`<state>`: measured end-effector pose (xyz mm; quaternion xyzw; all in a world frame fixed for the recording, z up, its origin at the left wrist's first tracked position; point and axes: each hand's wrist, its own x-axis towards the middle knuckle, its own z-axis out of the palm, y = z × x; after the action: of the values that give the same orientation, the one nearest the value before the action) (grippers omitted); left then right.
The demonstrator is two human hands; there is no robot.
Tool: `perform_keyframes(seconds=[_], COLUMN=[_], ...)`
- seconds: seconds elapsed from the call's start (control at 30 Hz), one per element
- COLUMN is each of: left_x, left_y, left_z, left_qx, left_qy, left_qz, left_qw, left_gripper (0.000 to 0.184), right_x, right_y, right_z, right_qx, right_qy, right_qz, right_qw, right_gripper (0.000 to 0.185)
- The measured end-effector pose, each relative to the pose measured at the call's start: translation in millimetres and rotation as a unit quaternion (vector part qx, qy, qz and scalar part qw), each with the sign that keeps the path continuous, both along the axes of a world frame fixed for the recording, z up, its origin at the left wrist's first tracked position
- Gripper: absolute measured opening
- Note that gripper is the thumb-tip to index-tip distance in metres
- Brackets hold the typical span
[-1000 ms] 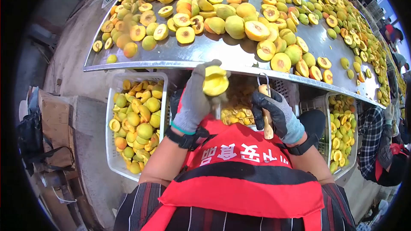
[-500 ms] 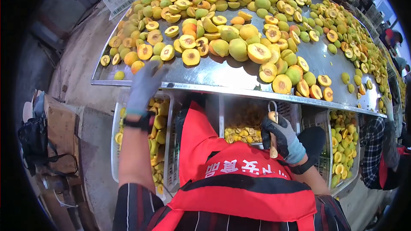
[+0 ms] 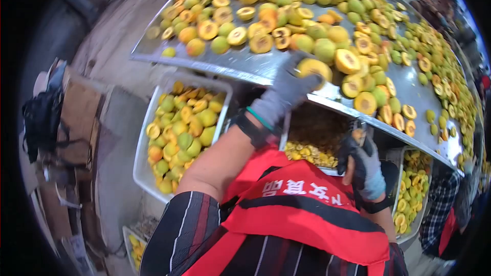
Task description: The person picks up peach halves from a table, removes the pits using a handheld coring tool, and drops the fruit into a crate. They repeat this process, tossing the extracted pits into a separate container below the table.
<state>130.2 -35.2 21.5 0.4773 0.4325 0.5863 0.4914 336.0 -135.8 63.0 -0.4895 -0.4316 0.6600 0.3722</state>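
Observation:
A halved yellow peach (image 3: 314, 67) is held in my gloved left hand (image 3: 284, 89), just above the front edge of the metal table (image 3: 220, 65). My gloved right hand (image 3: 365, 161) is wrapped round a pitting tool (image 3: 350, 170) with a wooden handle; its metal loop end points up toward the table and is partly blurred. This hand is over the right side of a bin (image 3: 327, 169) with small yellow scraps in its bottom. Many peach halves (image 3: 261, 43) lie heaped on the table beyond both hands, several showing their pits.
Left of my lap stands a white crate (image 3: 141, 161) full of peach halves. Another filled crate (image 3: 424, 209) is at the right, near a person in a checked garment (image 3: 439, 204). A black bag (image 3: 43, 117) lies by a wooden board (image 3: 76, 117) at the far left.
My left hand has moved right from the table's left front edge and now holds a peach half. My right hand still grips the tool. The whole view has swung.

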Motion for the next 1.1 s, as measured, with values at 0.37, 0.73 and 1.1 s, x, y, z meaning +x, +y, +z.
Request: perform_keyframes(seconds=[0.37, 0.73, 1.1], left_x=[14.5, 32.0, 33.5], left_y=[-86.1, -87.7, -82.3], left_z=[-8.1, -12.1, -5.5], left_qx=[-0.093, -0.036, 0.046], left_qy=[-0.211, -0.178, 0.044], left_qz=[-0.249, -0.143, -0.076], left_qw=[0.94, 0.973, 0.995], left_gripper=[0.048, 0.054, 0.041], right_x=[-9.7, -14.7, -25.7], right_y=[11.5, 2.9, -3.1], right_z=[-18.7, -3.8, -17.6], right_qx=[0.021, 0.009, 0.084], right_qy=[0.036, -0.092, -0.138], right_qz=[0.075, 0.115, 0.113], right_qw=[0.996, 0.989, 0.98], right_gripper=[0.026, 0.029, 0.027])
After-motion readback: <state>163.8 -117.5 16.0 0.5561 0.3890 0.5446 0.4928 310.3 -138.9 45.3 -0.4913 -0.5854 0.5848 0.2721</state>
